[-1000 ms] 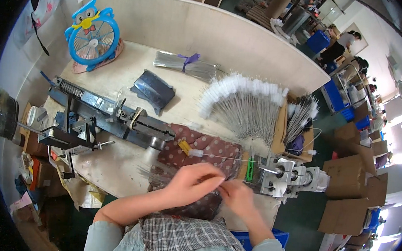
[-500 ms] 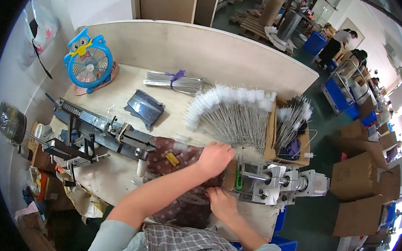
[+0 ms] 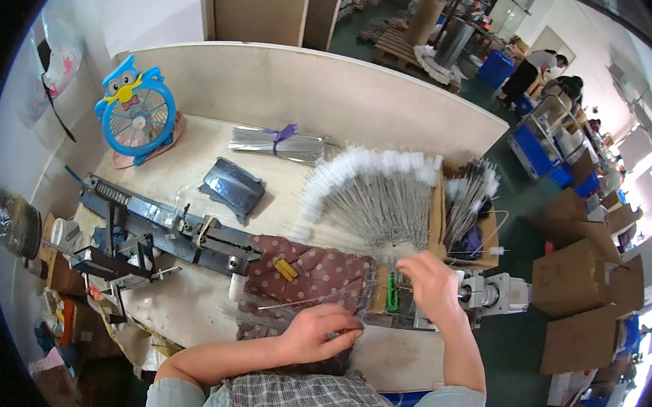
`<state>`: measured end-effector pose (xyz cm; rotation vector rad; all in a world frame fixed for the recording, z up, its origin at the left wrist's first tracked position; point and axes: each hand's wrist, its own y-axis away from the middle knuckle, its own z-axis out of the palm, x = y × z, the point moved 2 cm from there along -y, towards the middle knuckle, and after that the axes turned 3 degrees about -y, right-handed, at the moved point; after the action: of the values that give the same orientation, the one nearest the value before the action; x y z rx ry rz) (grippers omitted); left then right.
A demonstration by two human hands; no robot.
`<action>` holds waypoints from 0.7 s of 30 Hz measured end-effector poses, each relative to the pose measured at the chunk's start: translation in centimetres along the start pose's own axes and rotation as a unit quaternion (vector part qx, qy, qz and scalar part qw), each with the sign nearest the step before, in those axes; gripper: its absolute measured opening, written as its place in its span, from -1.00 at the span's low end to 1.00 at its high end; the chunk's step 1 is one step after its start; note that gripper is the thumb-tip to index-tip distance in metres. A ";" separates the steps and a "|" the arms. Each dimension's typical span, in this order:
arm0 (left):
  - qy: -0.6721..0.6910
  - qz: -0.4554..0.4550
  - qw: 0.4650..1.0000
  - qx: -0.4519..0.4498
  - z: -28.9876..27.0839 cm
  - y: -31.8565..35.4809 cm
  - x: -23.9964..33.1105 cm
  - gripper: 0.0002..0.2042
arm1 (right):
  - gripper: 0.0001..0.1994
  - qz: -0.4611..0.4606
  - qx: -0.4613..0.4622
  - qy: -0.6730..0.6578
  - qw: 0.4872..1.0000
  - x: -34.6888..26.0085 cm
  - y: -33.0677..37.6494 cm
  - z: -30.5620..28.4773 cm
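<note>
Head view, looking down on a cluttered plywood desk (image 3: 193,160). The left hand (image 3: 321,333) lies near the desk's front edge, its grip pinched on a few thin wires (image 3: 289,303) that run leftward over a brown dotted cloth (image 3: 314,267) — the wires lie low across the cloth, their far ends over the desk's bare wood. The right hand (image 3: 428,284) is raised just right of the cloth, above a small metal machine (image 3: 486,294) with a green part (image 3: 392,291) at its near side; its fingers curl together, but whether they pinch anything I cannot tell. Just beyond that hand a fan of white-tipped wire brushes (image 3: 372,195) spreads over the desk, and more brushes stand in a cardboard box (image 3: 472,221) beside it. A long dark metal jig (image 3: 165,230) lies left of the cloth. Farther back sit a tied bundle of wires (image 3: 277,143) and a blue owl-shaped fan (image 3: 135,114).
</note>
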<state>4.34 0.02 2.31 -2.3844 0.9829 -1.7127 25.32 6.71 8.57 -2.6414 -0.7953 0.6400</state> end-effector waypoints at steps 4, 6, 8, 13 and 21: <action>0.549 -0.345 0.760 -0.043 2.4 -1.3 -4.4 -0.57 | -0.88 0.027 0.039 -0.048 0.998 0.5 -0.9 0.5; 0.659 -0.287 0.695 0.022 2.1 -4.1 -5.8 -0.52 | -0.88 0.028 0.014 -0.043 0.999 0.6 -0.4 1.4; 0.669 -0.279 0.687 0.059 2.3 -5.4 -6.6 -0.57 | -0.88 0.056 -0.038 -0.047 0.997 1.0 0.0 1.9; 0.239 -0.210 0.947 0.034 1.4 -5.6 -4.5 -0.71 | -0.84 0.117 -0.121 -0.031 0.985 1.9 0.9 0.9; 0.276 -0.246 0.922 0.118 0.8 -3.6 -3.4 -0.73 | -0.79 -0.116 -0.026 0.056 0.991 -0.7 1.5 2.6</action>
<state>6.07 4.36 0.48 -2.1413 0.1500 -2.5927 24.18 5.53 6.00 -2.5505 -1.0768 0.4113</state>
